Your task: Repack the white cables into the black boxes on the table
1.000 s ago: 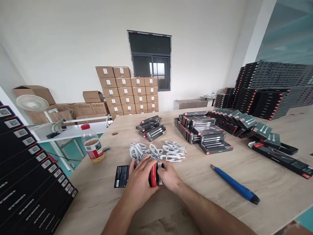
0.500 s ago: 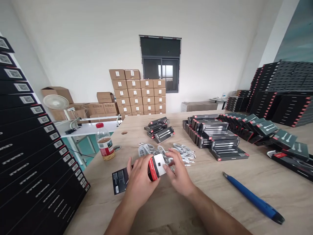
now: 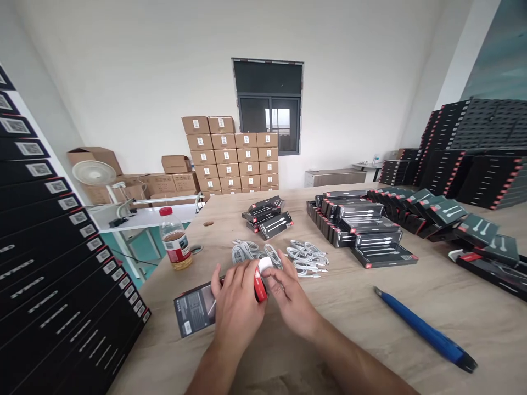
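Left hand was wrapped around a black-and-red box, lower centre of frame. Right hand, fingers bent, was at the white piece at the box's end; pinch or mere touch, could not tell. Dark printed panel showed left of the left hand. White cables lay just beyond; blue tool lay lower right, bottle stood left of centre

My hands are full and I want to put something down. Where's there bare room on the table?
The table is bare between the right hand and the blue tool, and between the bottle and the small box pile. It's crowded around the white cables and in the rows of black boxes.
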`<state>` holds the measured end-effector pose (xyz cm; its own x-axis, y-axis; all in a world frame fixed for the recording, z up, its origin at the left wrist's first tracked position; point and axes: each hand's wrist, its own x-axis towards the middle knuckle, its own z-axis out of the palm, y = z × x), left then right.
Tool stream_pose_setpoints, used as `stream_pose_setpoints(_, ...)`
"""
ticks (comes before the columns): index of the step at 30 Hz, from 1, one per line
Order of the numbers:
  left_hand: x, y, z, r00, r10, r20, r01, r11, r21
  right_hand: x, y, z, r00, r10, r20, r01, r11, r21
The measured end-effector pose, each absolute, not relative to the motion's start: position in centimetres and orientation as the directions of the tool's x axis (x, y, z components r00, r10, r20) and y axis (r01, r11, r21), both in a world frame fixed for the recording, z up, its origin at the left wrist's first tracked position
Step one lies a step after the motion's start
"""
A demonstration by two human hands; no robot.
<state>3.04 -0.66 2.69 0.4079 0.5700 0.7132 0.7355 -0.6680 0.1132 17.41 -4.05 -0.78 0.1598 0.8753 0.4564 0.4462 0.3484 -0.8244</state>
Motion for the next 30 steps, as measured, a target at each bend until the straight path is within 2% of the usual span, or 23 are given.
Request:
stream_pose_setpoints(3, 3.1, -0.7, 2.7, 0.399, 0.591, 0.701, 0.744, -0.655, 0.128, 17.0, -4.0, -1.3, 0.142, 0.902, 0.407, 0.415, 0.320, -0.852)
stream_pose_setpoints(8, 3.3, -0.9, 2.6, 0.406, 0.610, 0.680, 0.741, -0.656, 0.145, 16.8, -3.4, -1.5, 0.169, 0.918, 0.359, 0.223, 0.319, -0.921)
stream_pose_setpoints(12, 2.6, -0.4, 2.4, 0.425, 0.640, 0.640, 0.748, -0.646, 0.150, 19.2, -2.4, -0.9, 0.365, 0.858, 0.361, 0.023, 0.379, -0.925)
stream_pose_setpoints(15, 1.7, 0.1, 2.3, 0.436, 0.676, 0.594, 0.754, -0.635, 0.168, 22.0, -1.6, -0.7, 0.458, 0.827, 0.326, -0.007, 0.369, -0.929)
stream_pose_setpoints(19, 0.8, 0.4, 2.0, 0.473, 0.721, 0.507, 0.763, -0.622, 0.172, 24.2, -1.6, -0.4, 0.507, 0.786, 0.354, 0.094, 0.358, -0.929)
stream_pose_setpoints(21, 0.7, 0.4, 2.0, 0.474, 0.744, 0.471, 0.780, -0.603, 0.168, 24.2, -2.1, -0.2, 0.499, 0.752, 0.430, 0.214, 0.374, -0.902)
stream_pose_setpoints(24, 0.7, 0.3, 2.1, 0.474, 0.761, 0.444, 0.789, -0.591, 0.171, 23.7, -3.0, 0.1, 0.279, 0.774, 0.569, 0.553, 0.355, -0.754)
stream_pose_setpoints(26, 0.8, 0.2, 2.2, 0.489, 0.760, 0.428, 0.779, -0.602, 0.178, 23.3, -3.4, 0.1, 0.116, 0.824, 0.555, 0.721, 0.314, -0.618)
stream_pose_setpoints(28, 0.9, 0.0, 2.4, 0.511, 0.766, 0.390, 0.765, -0.612, 0.200, 23.2, -3.6, 0.0, 0.061, 0.857, 0.512, 0.771, 0.285, -0.570)
stream_pose_setpoints(30, 0.9, -0.2, 2.5, 0.525, 0.786, 0.328, 0.759, -0.606, 0.237, 23.3, -3.5, 0.0, 0.050, 0.855, 0.517, 0.753, 0.308, -0.582)
